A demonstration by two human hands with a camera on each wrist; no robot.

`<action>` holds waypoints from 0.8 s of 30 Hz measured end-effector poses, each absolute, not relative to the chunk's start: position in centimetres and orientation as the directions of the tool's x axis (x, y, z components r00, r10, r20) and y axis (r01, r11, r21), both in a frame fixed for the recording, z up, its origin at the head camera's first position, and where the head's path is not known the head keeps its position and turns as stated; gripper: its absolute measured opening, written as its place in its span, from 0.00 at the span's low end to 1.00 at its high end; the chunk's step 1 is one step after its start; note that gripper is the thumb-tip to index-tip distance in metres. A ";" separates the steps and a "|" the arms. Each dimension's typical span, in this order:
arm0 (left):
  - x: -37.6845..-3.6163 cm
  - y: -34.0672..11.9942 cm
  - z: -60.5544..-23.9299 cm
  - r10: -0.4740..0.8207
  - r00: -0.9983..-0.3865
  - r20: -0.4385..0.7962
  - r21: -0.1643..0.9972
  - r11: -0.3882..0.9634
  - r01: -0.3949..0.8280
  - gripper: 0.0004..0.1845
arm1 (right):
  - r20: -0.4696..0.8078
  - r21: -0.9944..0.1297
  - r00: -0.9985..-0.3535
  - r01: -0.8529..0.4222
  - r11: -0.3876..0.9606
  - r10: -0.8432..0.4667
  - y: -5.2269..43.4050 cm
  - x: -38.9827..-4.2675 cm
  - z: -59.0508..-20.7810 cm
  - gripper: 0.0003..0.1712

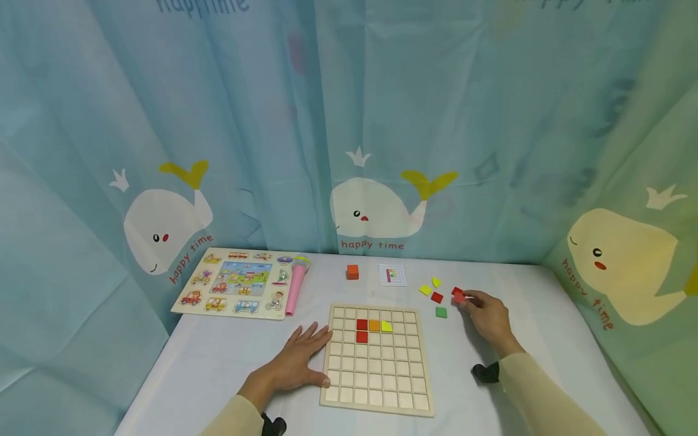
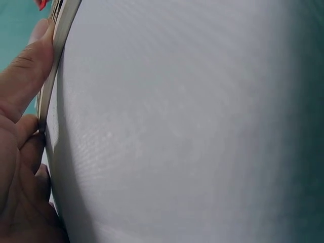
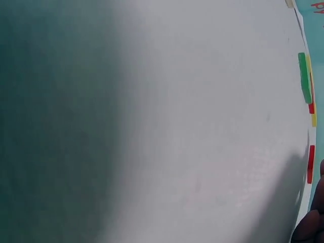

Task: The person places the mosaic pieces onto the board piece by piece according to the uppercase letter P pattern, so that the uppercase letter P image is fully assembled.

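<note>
The right hand (image 1: 487,315) pinches a red tile (image 1: 458,296); it could slip from so light a hold. The left hand (image 1: 297,361) lies spread against the board (image 1: 376,387), which may shift if pushed.

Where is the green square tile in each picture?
Head: the green tile lies on the white table, right of the wooden grid board, close to the right hand.
Left wrist: not in it; only the left hand against the board's edge.
Right wrist: a thin green strip at the right edge.
Shared landmark: the white table.
</note>
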State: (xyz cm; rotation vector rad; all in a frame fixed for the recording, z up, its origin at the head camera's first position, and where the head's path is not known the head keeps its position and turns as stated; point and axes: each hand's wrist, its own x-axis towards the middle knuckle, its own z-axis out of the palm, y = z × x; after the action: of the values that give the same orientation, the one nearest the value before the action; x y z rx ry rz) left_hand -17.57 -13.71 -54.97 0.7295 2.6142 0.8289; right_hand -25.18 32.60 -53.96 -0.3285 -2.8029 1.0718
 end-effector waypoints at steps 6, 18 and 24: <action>-17.4 -13.7 -54.7 0.554 -0.822 -0.130 0.603 0.703 0.378 0.56 | 0.071 -0.700 -0.971 0.116 0.705 0.230 32.2 -24.7 -53.2 0.18; -17.1 -13.7 -54.6 0.550 -0.823 -0.141 0.605 0.706 0.369 0.56 | 0.083 -0.742 -0.973 0.084 0.665 0.215 30.6 -23.8 -52.0 0.20; -17.3 -13.7 -54.5 0.541 -0.828 -0.148 0.607 0.711 0.356 0.56 | 0.100 -0.769 -0.979 0.036 0.638 0.177 29.5 -23.7 -50.7 0.21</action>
State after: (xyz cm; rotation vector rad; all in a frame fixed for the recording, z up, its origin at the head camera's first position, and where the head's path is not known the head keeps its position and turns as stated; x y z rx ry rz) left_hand -17.29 -13.67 -54.53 0.7038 2.6033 0.8281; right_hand -23.65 29.50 -50.75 -0.1766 -2.6900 1.2582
